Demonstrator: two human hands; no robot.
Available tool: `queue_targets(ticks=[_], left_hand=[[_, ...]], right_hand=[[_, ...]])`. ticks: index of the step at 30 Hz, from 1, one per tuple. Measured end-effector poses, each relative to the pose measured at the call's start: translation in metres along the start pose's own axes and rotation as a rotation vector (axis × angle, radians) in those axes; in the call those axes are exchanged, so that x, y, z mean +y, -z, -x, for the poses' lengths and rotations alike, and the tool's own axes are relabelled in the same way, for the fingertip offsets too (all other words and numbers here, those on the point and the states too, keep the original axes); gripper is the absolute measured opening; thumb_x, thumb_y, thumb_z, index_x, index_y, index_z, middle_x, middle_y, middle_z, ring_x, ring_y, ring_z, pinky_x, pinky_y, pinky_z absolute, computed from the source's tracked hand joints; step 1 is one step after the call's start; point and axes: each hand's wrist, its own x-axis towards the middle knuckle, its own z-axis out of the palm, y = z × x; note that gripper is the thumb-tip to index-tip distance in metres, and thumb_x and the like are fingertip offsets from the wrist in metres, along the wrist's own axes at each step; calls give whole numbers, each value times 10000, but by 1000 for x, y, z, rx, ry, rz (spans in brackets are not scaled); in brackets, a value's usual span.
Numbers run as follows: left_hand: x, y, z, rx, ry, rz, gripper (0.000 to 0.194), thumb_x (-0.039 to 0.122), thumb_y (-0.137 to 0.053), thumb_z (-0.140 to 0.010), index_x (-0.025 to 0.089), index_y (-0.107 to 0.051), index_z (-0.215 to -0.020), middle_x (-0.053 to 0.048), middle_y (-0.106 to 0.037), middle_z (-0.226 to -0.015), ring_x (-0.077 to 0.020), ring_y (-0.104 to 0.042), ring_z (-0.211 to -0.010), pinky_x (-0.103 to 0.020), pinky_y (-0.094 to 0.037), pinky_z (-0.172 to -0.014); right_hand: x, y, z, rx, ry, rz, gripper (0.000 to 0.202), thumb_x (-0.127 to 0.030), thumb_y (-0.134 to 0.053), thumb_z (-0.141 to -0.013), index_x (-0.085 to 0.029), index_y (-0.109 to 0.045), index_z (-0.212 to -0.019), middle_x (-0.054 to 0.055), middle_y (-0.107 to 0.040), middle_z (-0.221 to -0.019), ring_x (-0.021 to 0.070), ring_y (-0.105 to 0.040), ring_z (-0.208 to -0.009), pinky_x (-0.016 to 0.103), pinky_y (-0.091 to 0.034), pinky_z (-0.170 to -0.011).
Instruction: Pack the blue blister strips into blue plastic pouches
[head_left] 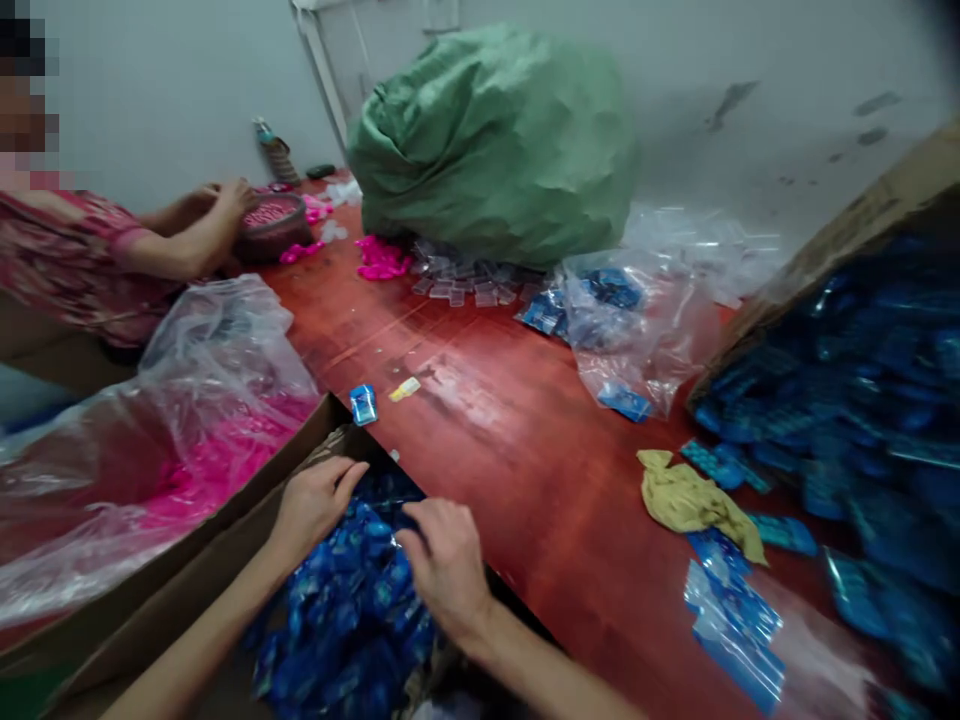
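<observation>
My left hand (319, 503) is over the far left part of a cardboard box (187, 560), its fingers loosely bent above small blue packets (352, 590). No packet shows in it. My right hand (448, 565) is on the right side of the same pile, with bent fingers and the thumb apart from them. It is next to the packets; its fingertips are partly hidden, and I see nothing held. The glossy blue packets lie heaped in the box between my two forearms.
On the red table (495, 430) lie a blue packet (364, 404), a yellow-white piece (405, 389) and a yellow cloth (694, 500). A large green sack (495, 150) stands behind. Blue packs (847, 400) spill at right; a pink-filled bag (232, 450) is left. A co-worker (90, 260) handles a basket (274, 230).
</observation>
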Motion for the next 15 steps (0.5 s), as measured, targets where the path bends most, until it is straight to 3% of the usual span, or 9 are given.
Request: queue_targets(ticks=[2, 4, 6, 8, 11, 15], left_hand=[[3, -1, -30, 173, -14, 7, 342, 399, -386, -819, 175, -616, -937, -81, -647, -997, -201, -573, -957, -318, -421, -855], [6, -5, -66, 249, -4, -66, 412, 404, -398, -814, 152, -538, -1109, -124, -538, -1202, -250, -455, -1132, -393, -369, -914], [9, -12, -96, 114, -25, -147, 489, 400, -336, -843, 97, -449, -1210, -175, -491, -1243, -297, -396, -1170, -478, -364, -877], [10, -21, -111, 37, -60, -167, 502, 452, -320, -837, 132, -482, -1188, -143, -504, -1234, -326, -352, -1187, -534, -349, -849], [11, -29, -101, 16, -69, -202, 485, 451, -321, -837, 159, -494, -1182, -123, -481, -1264, -337, -276, -1226, -549, -319, -866], [32, -13, -36, 43, -94, -191, 442, 361, -350, -833, 106, -523, -1150, -173, -515, -1229, -339, -353, -1192, -527, -353, -858]], right_hand=[[15, 14, -22, 90, 2, 92, 236, -284, -450, -860, -196, -559, -1050, 77, -599, -1004, 199, -518, -957, 341, -385, -843], [32, 25, -44, 109, -25, 226, 338, -295, -454, -852, -149, -507, -1152, 128, -533, -1145, 230, -458, -1065, 365, -350, -902], [47, 29, -61, 48, -74, 365, 445, -320, -461, -844, -139, -422, -1249, 154, -454, -1253, 261, -400, -1141, 411, -307, -942], [60, 27, -69, -44, -115, 472, 494, -332, -477, -836, -146, -382, -1283, 161, -411, -1301, 294, -348, -1187, 471, -256, -963], [65, 17, -62, -168, -69, 546, 501, -384, -499, -820, -152, -421, -1257, 163, -379, -1333, 342, -252, -1243, 553, -149, -985], [45, 19, -30, -240, 24, 501, 498, -447, -505, -806, -179, -452, -1221, 144, -392, -1329, 336, -243, -1250, 560, -160, -986]])
